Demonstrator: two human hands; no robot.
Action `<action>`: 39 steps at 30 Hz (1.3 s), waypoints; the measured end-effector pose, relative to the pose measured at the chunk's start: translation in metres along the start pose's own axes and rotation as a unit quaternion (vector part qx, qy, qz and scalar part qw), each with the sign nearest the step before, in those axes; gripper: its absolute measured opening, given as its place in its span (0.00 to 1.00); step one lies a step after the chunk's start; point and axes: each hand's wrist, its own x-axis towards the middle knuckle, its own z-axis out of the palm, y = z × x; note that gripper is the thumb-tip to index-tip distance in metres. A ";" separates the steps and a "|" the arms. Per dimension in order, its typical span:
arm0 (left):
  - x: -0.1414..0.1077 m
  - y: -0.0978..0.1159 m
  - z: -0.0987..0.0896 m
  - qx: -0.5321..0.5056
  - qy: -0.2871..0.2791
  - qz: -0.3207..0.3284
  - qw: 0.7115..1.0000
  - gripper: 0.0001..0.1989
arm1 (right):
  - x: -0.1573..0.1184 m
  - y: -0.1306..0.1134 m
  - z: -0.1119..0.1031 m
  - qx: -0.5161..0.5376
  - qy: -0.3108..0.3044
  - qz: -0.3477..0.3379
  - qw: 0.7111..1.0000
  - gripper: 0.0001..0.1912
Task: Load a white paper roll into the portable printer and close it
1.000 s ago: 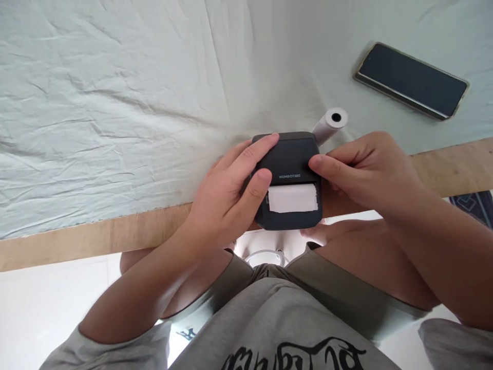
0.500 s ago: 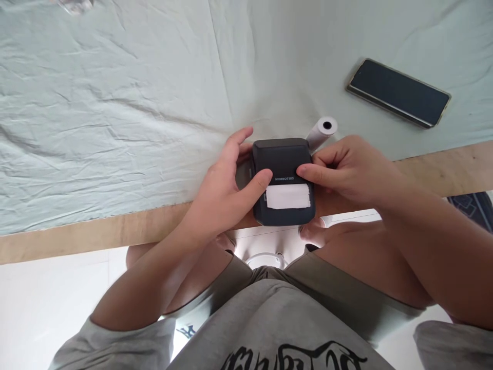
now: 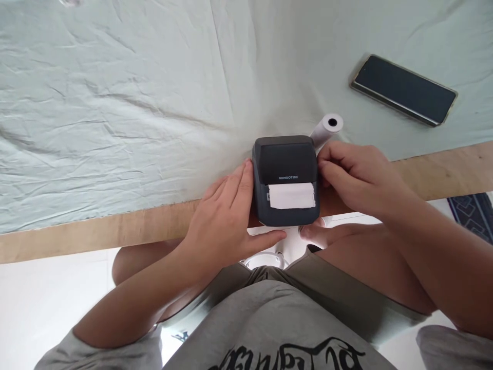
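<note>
The printer (image 3: 285, 159), dark and boxy, sits between the person's two hands at the near edge of the bench (image 3: 96, 231). Its near end reaches past the wood in this view; whether it overhangs or is held above the edge cannot be told. A white strip of paper (image 3: 291, 196) with ragged ends lies across the printer's near half, and small pale lettering runs just beyond the strip.

The left hand (image 3: 227, 210) lies along the printer's left side, fingers straight and close together against it. The thumb stands well away from them, stretched out just beside the printer's near end, so the left grip is wide.

The right hand (image 3: 354, 169) is at the printer's right side, fingers curled and the thumb brought in beside them, the tips at the casing. The right grip is narrow; whether anything is pinched in it cannot be told.

A white roll (image 3: 324, 129) with a dark core is just beside the printer's far right corner. Well apart from the printer, to its far right, a phone (image 3: 406, 90) lies with its dark screen up. Pale, creased cloth (image 3: 154, 61) covers the bench beyond the printer and to both sides.
</note>
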 end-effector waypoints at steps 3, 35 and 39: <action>-0.002 0.000 0.004 0.049 0.024 0.025 0.998 0.52 | 0.001 0.001 0.003 -0.020 0.017 -0.035 0.999 0.06; 0.012 -0.009 -0.010 -0.046 0.009 -0.039 0.998 0.37 | -0.004 -0.026 -0.005 0.104 0.053 -0.074 0.990 0.18; 0.012 -0.009 -0.007 -0.043 0.023 -0.024 0.999 0.35 | 0.000 -0.034 -0.006 0.063 0.171 -0.102 0.978 0.12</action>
